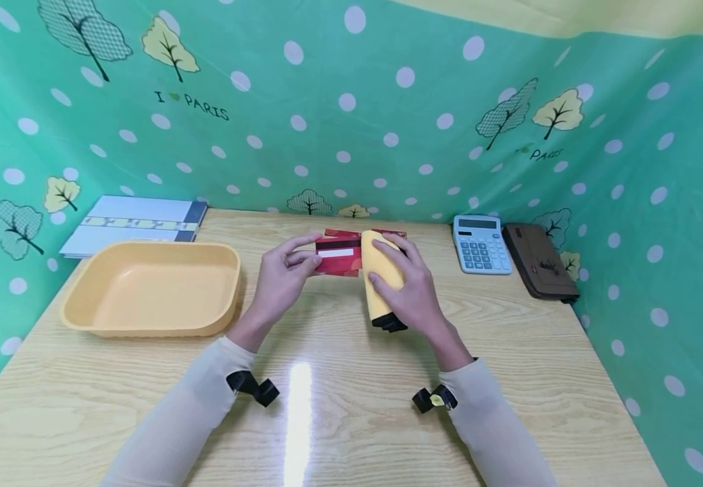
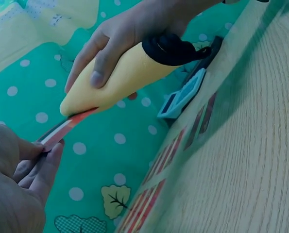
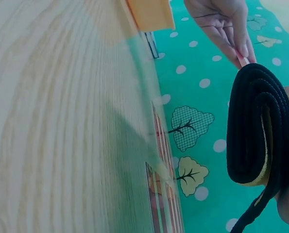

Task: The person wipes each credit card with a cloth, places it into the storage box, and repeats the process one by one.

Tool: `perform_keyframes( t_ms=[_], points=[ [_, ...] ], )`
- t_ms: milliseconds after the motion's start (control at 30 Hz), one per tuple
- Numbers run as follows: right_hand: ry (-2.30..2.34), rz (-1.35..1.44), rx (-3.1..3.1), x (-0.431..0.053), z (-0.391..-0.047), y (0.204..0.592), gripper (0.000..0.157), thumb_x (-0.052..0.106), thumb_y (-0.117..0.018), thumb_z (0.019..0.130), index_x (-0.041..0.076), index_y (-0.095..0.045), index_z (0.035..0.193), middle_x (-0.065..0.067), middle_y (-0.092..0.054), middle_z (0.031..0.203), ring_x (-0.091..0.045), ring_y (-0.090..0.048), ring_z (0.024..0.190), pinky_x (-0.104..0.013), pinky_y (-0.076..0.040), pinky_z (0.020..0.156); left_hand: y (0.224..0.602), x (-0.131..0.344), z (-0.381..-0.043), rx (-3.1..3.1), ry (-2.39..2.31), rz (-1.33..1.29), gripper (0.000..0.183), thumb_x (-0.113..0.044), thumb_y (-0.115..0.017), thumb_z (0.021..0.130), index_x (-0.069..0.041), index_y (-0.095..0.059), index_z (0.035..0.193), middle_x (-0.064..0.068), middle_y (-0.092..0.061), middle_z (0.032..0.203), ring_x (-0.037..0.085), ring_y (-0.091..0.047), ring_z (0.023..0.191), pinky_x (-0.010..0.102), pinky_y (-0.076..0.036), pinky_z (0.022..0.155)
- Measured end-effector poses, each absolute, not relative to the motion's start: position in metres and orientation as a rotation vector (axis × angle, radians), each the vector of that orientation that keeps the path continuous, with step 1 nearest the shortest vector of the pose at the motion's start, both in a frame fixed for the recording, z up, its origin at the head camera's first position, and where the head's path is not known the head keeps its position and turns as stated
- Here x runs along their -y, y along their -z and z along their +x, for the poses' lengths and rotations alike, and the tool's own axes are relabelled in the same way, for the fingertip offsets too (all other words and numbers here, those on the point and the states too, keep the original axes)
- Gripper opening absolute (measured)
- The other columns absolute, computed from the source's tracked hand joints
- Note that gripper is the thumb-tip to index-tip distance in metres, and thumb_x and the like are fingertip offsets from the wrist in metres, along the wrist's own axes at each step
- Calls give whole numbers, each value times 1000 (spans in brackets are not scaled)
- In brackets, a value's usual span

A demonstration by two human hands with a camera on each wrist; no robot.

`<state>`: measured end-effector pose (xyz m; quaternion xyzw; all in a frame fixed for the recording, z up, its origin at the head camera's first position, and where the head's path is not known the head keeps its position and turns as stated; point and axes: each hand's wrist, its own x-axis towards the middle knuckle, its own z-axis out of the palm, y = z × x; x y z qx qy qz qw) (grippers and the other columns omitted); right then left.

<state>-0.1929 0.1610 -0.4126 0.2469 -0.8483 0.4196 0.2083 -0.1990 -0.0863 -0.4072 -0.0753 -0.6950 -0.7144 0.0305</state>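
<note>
Between the thumb and fingers of my left hand (image 1: 281,277) is a red card (image 1: 345,262) with a dark stripe and a white strip, held up over the table. My right hand (image 1: 415,287) grips a folded yellow cloth (image 1: 382,266) with a black edge. The cloth meets the card's right end, and in the left wrist view the card (image 2: 59,134) runs into the tip of the yellow cloth (image 2: 129,73). Layered black folds (image 3: 246,121) show at the cloth's near end in the right wrist view. More red, card-like items (image 1: 341,233) lie behind the hands, partly hidden.
An orange-yellow basin (image 1: 151,325) stands on the left of the wooden table (image 1: 351,419), with a pale blue-and-white folder (image 1: 126,213) behind it. At the back right lie a light blue calculator (image 1: 481,245) and a brown pouch (image 1: 537,260). A green dotted curtain hangs behind.
</note>
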Motion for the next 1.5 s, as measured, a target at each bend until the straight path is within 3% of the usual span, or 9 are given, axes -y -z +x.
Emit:
perform_keyframes(
  t_ms=[333,700,1067,1233,1333,1500],
  points=[
    [-1127,713,2382,-152,-190,416,55,12,-80,89,17,-63,142,-9,-52,151,-26,-57,134,-48,-56,98,409,80,-198,2142,2232,-249,40,2,-66,98,-7,-65,137,28,-75,112,10,-78,91,28,-64,87],
    [-1131,747,2412,-143,-184,418,57,14,-80,89,19,-63,143,-8,-52,153,-27,-53,139,-53,-51,109,411,72,-195,2172,2267,-272,39,-1,-66,99,-9,-65,137,25,-75,116,22,-78,99,31,-64,87],
    [-1081,810,2412,-134,-178,418,56,17,-80,90,20,-62,144,-6,-51,154,-26,-58,135,-41,-58,89,413,71,-195,2168,2288,-296,40,0,-64,99,-4,-62,139,24,-74,119,22,-78,100,32,-64,90],
    [-1070,832,2426,-131,-176,418,56,18,-78,92,21,-61,145,-4,-50,154,-22,-63,120,-32,-55,79,415,71,-194,2164,2288,-306,39,1,-63,100,-4,-62,138,26,-74,118,19,-78,100,31,-64,90],
    [-1055,841,2422,-131,-177,419,55,18,-78,92,21,-61,145,-4,-50,154,-21,-64,117,-30,-55,78,414,71,-194,2177,2272,-311,39,1,-63,100,-4,-62,138,26,-74,118,18,-78,100,31,-64,90],
    [-1029,829,2413,-132,-178,419,55,17,-79,91,20,-61,144,-6,-50,154,-24,-62,128,-36,-59,85,411,72,-195,2192,2282,-293,40,0,-65,99,-7,-63,138,24,-75,118,20,-78,100,31,-64,89]
  ],
)
